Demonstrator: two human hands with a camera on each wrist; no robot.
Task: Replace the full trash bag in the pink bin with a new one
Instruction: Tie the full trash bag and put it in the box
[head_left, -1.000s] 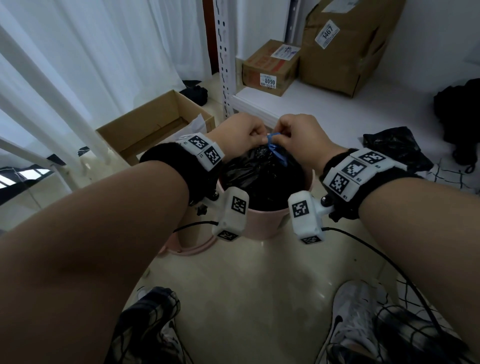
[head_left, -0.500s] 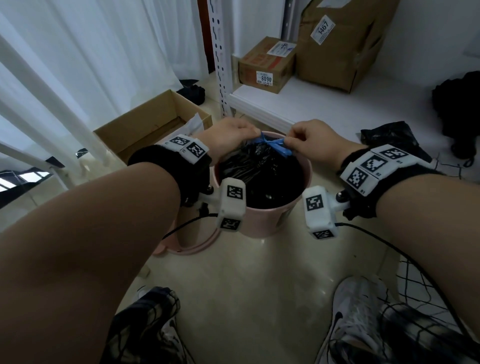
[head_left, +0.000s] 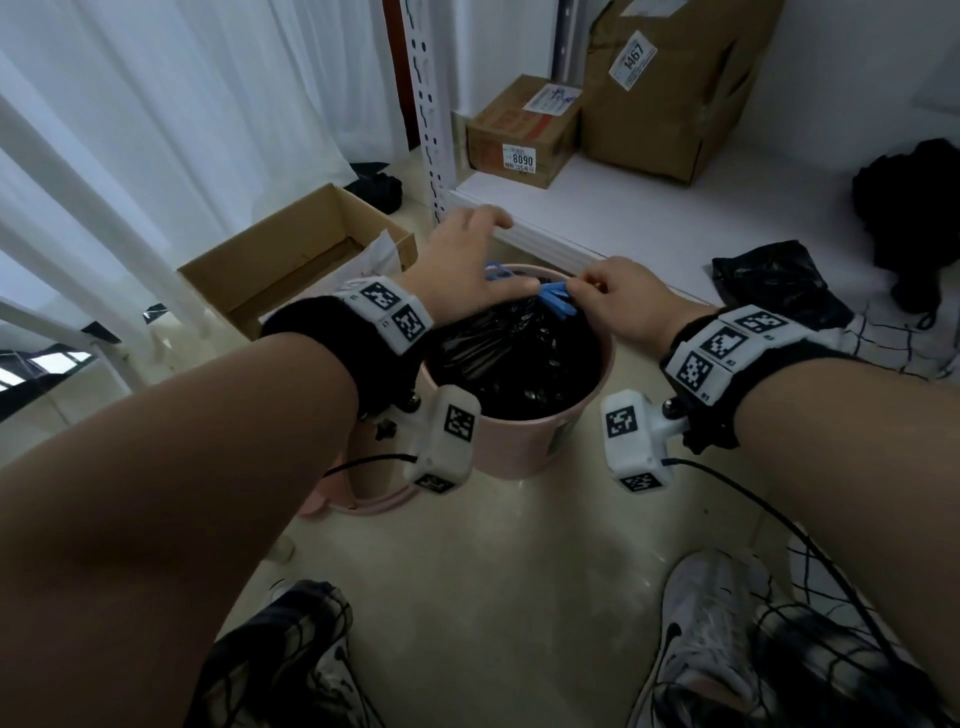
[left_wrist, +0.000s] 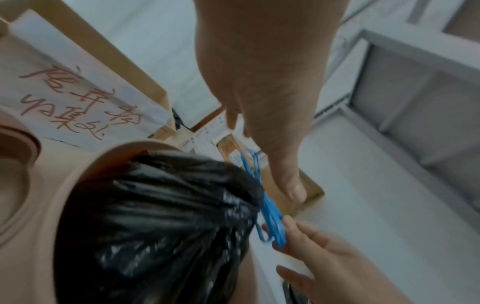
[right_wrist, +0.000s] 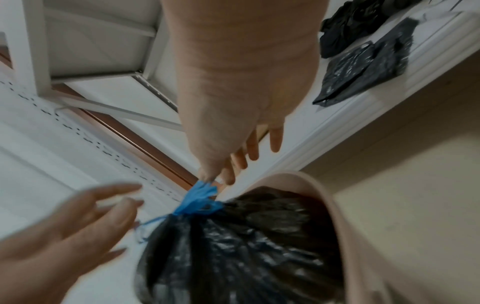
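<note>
A pink bin (head_left: 524, 447) stands on the floor with a full black trash bag (head_left: 511, 351) gathered inside it. Blue drawstrings (head_left: 556, 305) bunch at the bag's neck (right_wrist: 198, 202). My right hand (head_left: 621, 301) pinches the blue drawstring between thumb and forefinger (right_wrist: 207, 176). My left hand (head_left: 467, 260) hovers over the bag's far left side with fingers spread and straight, holding nothing; a loose blue loop (left_wrist: 250, 164) lies just beneath it. A folded new black bag (head_left: 779, 286) lies on the white shelf board to the right.
A white low shelf (head_left: 649, 218) carries two cardboard boxes (head_left: 524, 130) behind the bin. An open cardboard box (head_left: 291, 260) stands at the left by the curtains. A pink lid ring (head_left: 353, 499) lies beside the bin. My shoes (head_left: 711, 639) are in the foreground.
My left hand has let go of the blue drawstring and spread its fingers, lifting away to the far left. My right hand keeps its pinch on the string.
</note>
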